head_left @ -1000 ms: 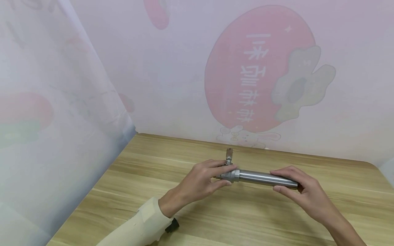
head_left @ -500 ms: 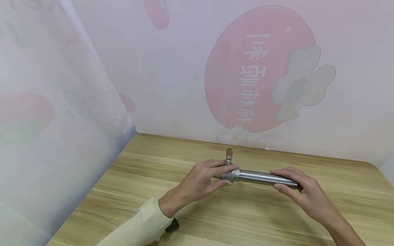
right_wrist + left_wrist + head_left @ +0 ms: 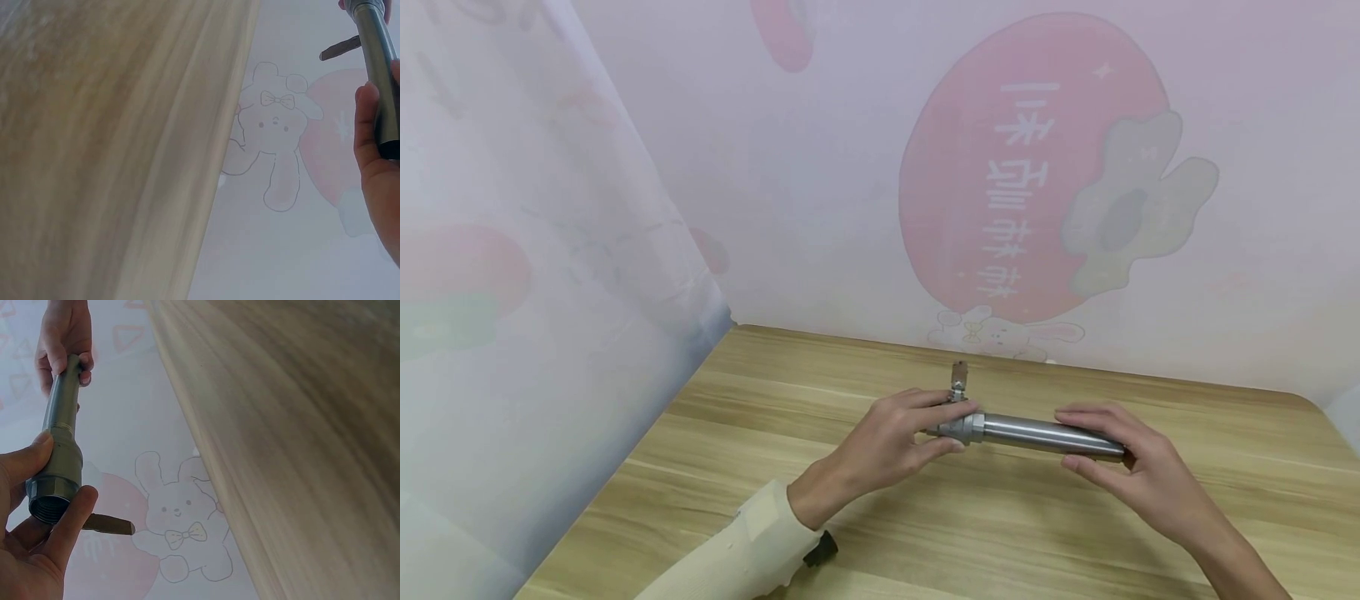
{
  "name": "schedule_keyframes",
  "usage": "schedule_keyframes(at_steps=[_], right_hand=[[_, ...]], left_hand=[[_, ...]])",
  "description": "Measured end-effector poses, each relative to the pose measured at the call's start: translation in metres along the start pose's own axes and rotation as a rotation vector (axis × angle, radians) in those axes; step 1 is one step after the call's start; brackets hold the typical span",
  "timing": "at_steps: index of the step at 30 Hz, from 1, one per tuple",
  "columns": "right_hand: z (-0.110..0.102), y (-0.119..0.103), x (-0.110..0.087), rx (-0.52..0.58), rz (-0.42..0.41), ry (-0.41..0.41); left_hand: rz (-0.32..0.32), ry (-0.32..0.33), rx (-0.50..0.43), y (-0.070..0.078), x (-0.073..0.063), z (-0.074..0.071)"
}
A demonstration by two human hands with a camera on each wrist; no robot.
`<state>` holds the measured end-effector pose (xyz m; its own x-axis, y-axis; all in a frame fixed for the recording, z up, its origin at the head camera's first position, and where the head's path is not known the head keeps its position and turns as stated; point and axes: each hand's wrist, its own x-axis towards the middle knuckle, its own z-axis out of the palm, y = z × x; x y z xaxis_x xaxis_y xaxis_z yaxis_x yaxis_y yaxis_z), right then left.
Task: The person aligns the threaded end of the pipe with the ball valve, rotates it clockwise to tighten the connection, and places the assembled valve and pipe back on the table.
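In the head view a steel pipe (image 3: 1030,433) is joined to a metal ball valve (image 3: 958,429), and the two hands hold this assembly above the tabletop. My left hand (image 3: 887,437) grips the valve body, thumb on the near side and fingers over the far side. A flat lever handle (image 3: 959,375) sticks out beyond those fingers. At the pipe's right end, my right hand (image 3: 1150,467) has its thumb and fingers around the pipe. The left wrist view shows the valve's open threaded end (image 3: 50,509). The pipe's dark far end (image 3: 389,150) appears in the right wrist view.
A wood-grain table (image 3: 737,400) lies beneath both hands. Behind it hangs a pale printed curtain (image 3: 820,208), with another curtain (image 3: 550,208) along the left side. A small black object (image 3: 822,550) is at the left cuff.
My right thumb and fingers have shifted slightly leftward along the pipe. The left hand and the valve stay where they were.
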<state>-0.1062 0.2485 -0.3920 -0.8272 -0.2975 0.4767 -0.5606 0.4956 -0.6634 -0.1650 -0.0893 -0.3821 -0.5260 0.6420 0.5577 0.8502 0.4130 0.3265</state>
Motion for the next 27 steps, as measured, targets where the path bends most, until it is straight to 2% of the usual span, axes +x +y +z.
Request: schedule_keyframes(at_steps=[27], right_hand=[[-0.0007, -0.0017, -0.0002, 0.000, -0.005, 0.014]], left_hand=[[-0.004, 0.008, -0.004, 0.0003, -0.0008, 0.0025]])
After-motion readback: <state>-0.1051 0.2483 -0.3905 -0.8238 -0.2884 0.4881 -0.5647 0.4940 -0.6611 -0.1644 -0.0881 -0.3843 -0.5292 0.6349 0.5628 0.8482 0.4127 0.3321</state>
